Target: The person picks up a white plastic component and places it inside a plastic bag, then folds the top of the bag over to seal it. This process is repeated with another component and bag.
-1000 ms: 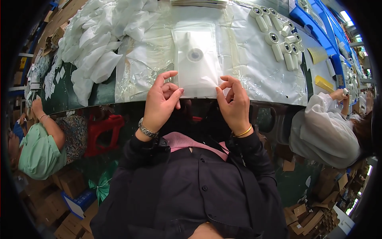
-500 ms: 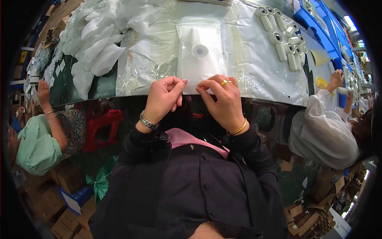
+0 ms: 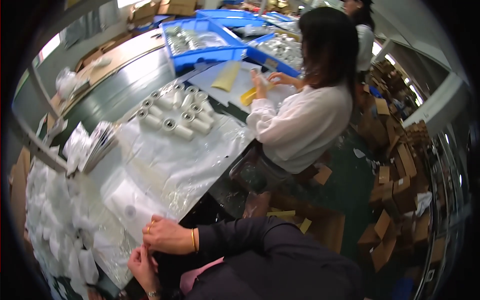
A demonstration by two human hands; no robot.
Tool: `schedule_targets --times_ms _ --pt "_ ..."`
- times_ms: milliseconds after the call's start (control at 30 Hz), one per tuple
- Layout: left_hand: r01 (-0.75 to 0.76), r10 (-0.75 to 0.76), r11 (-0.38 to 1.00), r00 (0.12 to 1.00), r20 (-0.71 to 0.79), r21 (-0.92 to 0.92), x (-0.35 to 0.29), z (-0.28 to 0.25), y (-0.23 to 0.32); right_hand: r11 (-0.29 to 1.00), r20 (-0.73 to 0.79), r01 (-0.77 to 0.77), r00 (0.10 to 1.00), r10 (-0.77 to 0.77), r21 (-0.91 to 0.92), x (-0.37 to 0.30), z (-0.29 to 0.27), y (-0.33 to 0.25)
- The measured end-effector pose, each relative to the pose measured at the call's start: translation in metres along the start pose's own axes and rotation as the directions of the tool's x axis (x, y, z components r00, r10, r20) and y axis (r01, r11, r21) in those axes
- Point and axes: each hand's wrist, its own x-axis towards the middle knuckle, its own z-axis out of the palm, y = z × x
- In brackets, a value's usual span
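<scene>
Right hand (image 3: pixel 167 235) has come against left hand (image 3: pixel 143 268), both curled nearly closed; cannot tell if anything held. White bag (image 3: pixel 134 201) lies by right hand, on plastic sheeting (image 3: pixel 182 157).

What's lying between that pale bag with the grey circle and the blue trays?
The head view shows a cluster of white cylindrical pieces and a stretch of pale plastic sheeting between the pale bag and the blue trays.
</scene>
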Motion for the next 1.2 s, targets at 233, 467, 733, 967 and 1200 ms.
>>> schedule_targets --times_ms 233,467,733,967,1200 --pt "-0.044 0.044 0.998 0.999 0.001 -0.046 0.019 -0.008 -0.01 0.963 0.029 0.143 0.99 -0.14 -0.229 -0.002 0.011 0.008" --pt "0.065 -0.064 0.998 0.995 0.078 -0.007 -0.008 0.007 0.03 0.969 0.031 0.229 0.973 -0.227 -0.097 -0.007 0.013 0.02" --pt "-0.014 0.006 0.991 0.998 -0.064 -0.134 0.004 -0.022 -0.021 0.907 0.036 0.099 0.991 -0.125 0.41 -0.016 -0.018 0.008" --pt "0.132 -0.131 0.988 0.991 0.015 -0.075 -0.016 -0.007 0.023 0.604 0.032 -0.204 0.959 0.283 0.771 -0.04 -0.086 0.026" --pt "0.173 -0.172 0.978 0.985 0.024 -0.119 -0.024 -0.011 0.025 0.563 -0.041 -0.301 0.857 0.514 0.77 -0.068 -0.105 0.038"
